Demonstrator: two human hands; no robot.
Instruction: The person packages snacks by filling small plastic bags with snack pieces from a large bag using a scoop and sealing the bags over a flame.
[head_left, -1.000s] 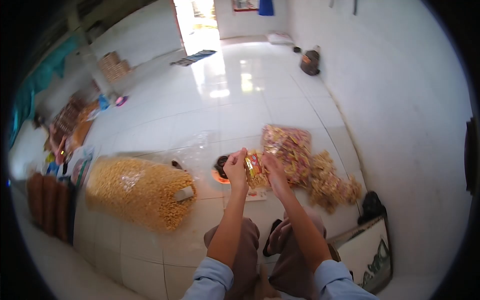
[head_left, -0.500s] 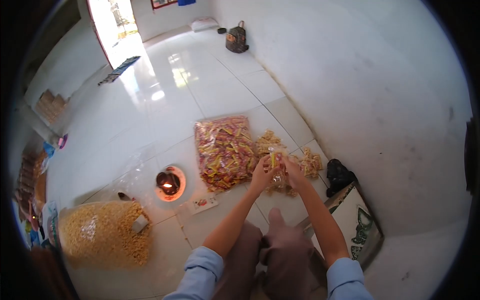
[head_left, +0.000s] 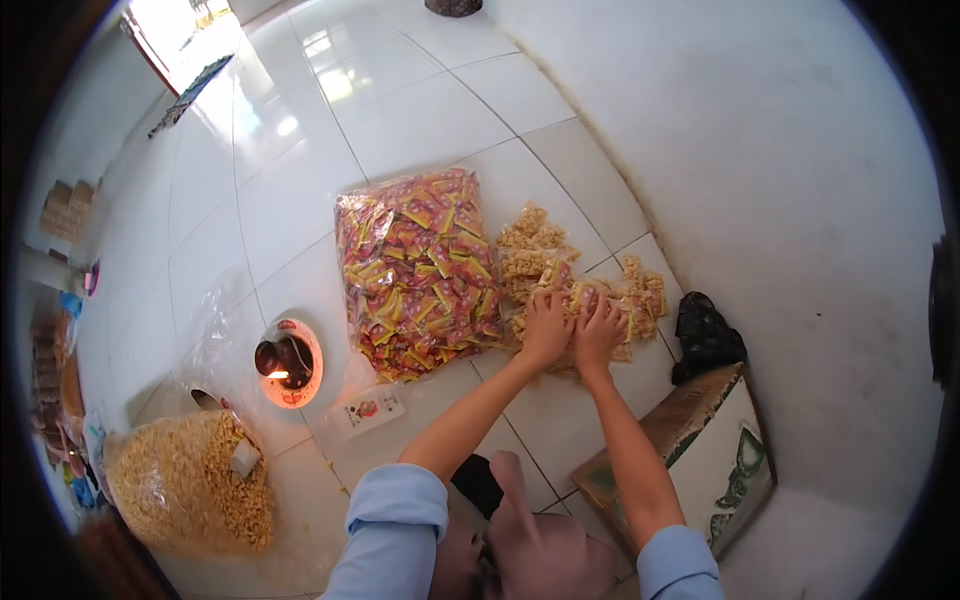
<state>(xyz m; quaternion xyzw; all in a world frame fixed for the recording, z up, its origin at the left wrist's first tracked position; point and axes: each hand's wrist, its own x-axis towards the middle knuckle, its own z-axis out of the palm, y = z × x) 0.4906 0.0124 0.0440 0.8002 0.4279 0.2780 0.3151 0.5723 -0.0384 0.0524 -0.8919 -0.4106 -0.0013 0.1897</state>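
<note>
My left hand rests on a pile of small clear packets of pale yellow snacks, its fingers stretched out. Just beyond those fingertips a packet with a red-and-yellow sachet shows in part. My right hand lies beside it on the same pile, fingers spread and pointing away from me. What lies under both palms is hidden. To the left of the pile sits a big clear bag full of red-and-yellow sachets.
On the left, a small flame burns on an orange-rimmed plate. A large clear sack of yellow snacks stands nearer me, and a printed white card lies between. At right are a black plastic bag and a cardboard box by the wall.
My hands have come down onto the packet pile from holding a clear packet with a sachet in front of me. The fingers have spread. My view has tilted downward.
</note>
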